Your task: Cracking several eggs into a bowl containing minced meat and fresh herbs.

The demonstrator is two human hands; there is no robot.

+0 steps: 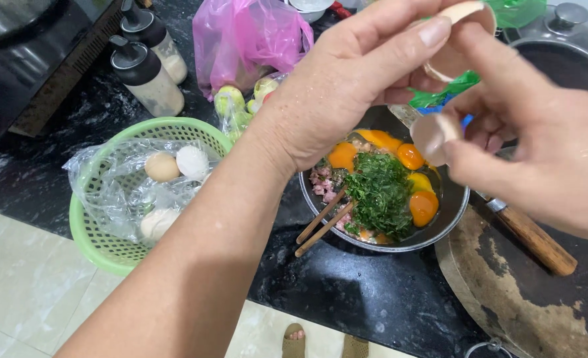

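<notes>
The black stone table (347, 298) fills the middle of the frame, speckled and glossy; at lower right lies a round, worn wooden board (526, 298) with a wooden-handled knife (532, 238) across it; at centre left a green plastic basket (102, 245) overhangs the table's edge, lined with a clear bag holding whole eggs (161, 167); a pink plastic bag (247, 36) sits at upper centre, two capped squeeze bottles (149, 76) at upper left. In the middle stands a metal bowl (440, 229) with raw yolks, chopped green herbs (379, 192) and minced meat, two wooden chopsticks (322, 227) leaning on its rim. The left hand (347, 93) reaches in from lower left and pinches the upper eggshell half (456, 40) between thumb and fingers, closed on it; the right hand (539, 152), at the right edge, is closed on the lower eggshell half (433, 136) with its fingertips; both halves hang above the bowl, slightly apart. The shell halves look pale tan outside, glossy and wet within, with jagged broken rims; I judge them very light, brittle and slippery with egg white, so they are best held gently at the rounded outer wall, not squeezed at the cracked edge.
</notes>
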